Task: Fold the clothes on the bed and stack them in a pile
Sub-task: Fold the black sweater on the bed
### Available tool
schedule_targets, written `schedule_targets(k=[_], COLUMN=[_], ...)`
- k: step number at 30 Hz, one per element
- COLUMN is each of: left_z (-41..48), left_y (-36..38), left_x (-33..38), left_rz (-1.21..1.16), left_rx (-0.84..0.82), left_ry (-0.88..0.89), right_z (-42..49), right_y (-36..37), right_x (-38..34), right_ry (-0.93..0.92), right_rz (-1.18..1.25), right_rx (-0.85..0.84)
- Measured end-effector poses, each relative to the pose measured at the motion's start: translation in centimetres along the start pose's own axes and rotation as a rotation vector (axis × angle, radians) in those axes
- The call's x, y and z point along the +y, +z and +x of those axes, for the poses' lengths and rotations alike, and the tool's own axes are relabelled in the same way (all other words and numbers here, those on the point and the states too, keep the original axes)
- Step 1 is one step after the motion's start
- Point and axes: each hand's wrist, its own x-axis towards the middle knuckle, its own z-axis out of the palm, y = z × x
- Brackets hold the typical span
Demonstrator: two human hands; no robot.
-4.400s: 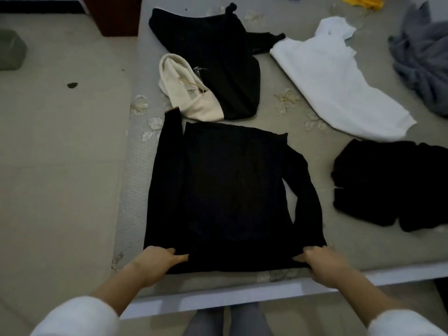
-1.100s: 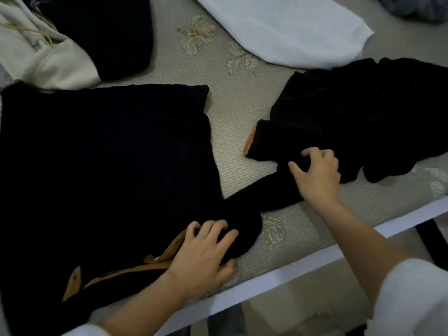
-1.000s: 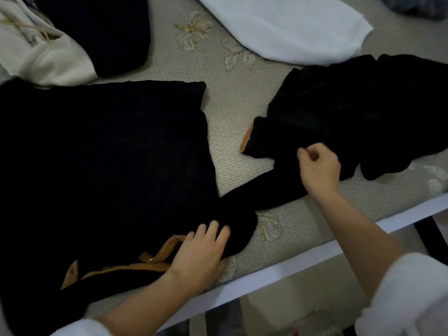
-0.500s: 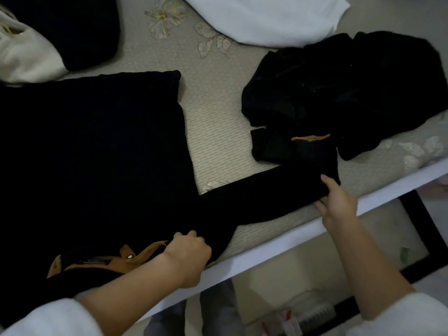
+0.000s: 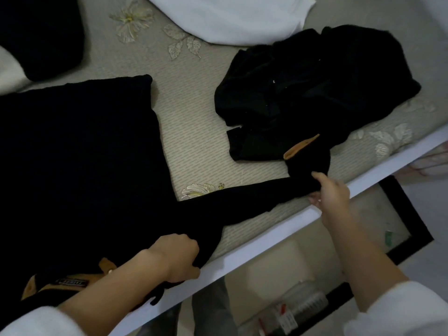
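A black long-sleeved top [image 5: 80, 161] lies flat on the bed [image 5: 201, 132], its tan-lined collar near the front edge at lower left. One sleeve [image 5: 242, 200] stretches out to the right along the edge. My left hand [image 5: 178, 257] grips the top where the sleeve joins the body. My right hand [image 5: 331, 192] pinches the sleeve's cuff, which shows a tan lining. A crumpled black garment [image 5: 315, 86] lies just beyond the cuff.
A white garment [image 5: 232, 15] lies at the top of the bed. Another black garment [image 5: 41, 35] with a cream piece sits at upper left. The bed's white frame edge [image 5: 278, 229] runs diagonally; below it are the floor, a black frame and small bottles.
My right hand has pulled the sleeve out straight toward the bed's front edge, away from the crumpled black garment. My left hand went from flat on the top to gripping it.
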Motion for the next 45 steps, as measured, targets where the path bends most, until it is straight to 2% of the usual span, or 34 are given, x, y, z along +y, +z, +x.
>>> schedule_targets(k=[2,4,6,8,10,12,14,21,28,34,35,38,40,45], left_z=[0.6,1.1,1.9,2.6,3.1,2.9,2.4,1.6,2.4,3.2,3.3,3.3,3.4,3.5], left_y=[-0.5,-0.9,-1.0,-1.5,-1.9,-2.1,-2.2,-1.9,-2.4,-3.3,-3.3,-3.5,-3.6,-3.9], left_x=[0.5,1.4,2.4,2.9,2.8,2.3,1.8,0.0,-0.5,-0.4,-0.3,-0.1,0.0,0.1], left_rz=[-0.009,0.038,0.073,0.098,0.074,0.015,-0.022,0.072,0.081,0.066,0.070,0.094,0.103,0.102], left_rx=[0.176,0.341,0.400,0.332,0.255,0.202,0.155,0.087,0.054,0.006,-0.009,-0.068,-0.102,-0.178], left_ry=[-0.016,-0.083,-0.156,-0.195,-0.170,-0.093,0.010,0.145,0.176,0.180,0.183,0.172,0.167,0.161], right_z=[0.4,0.4,0.1,-0.1,-0.5,-0.9,-0.7,0.7,0.5,2.3,2.8,3.8,4.5,5.6], right_y=[0.2,0.7,1.4,1.7,1.4,0.0,-1.9,-3.3,-5.3,-5.2,-4.9,-3.7,-3.4,-3.9], right_x=[-0.8,-1.8,-2.9,-3.9,-5.1,-6.3,-7.4,-8.6,-7.8,-8.6,-8.8,-8.4,-6.9,-3.6], right_ry=[-0.153,-0.280,-0.339,-0.367,-0.342,-0.396,-0.468,-0.450,-0.449,-0.466,-0.441,-0.249,-0.156,-0.129], right_rz=[-0.086,-0.149,-0.245,-0.171,0.118,0.309,0.374,0.310,0.464,0.291,0.262,0.164,0.060,0.055], right_rx=[0.053,-0.026,-0.104,-0.010,0.150,0.329,0.444,0.509,0.661,0.612,0.541,0.195,0.098,0.292])
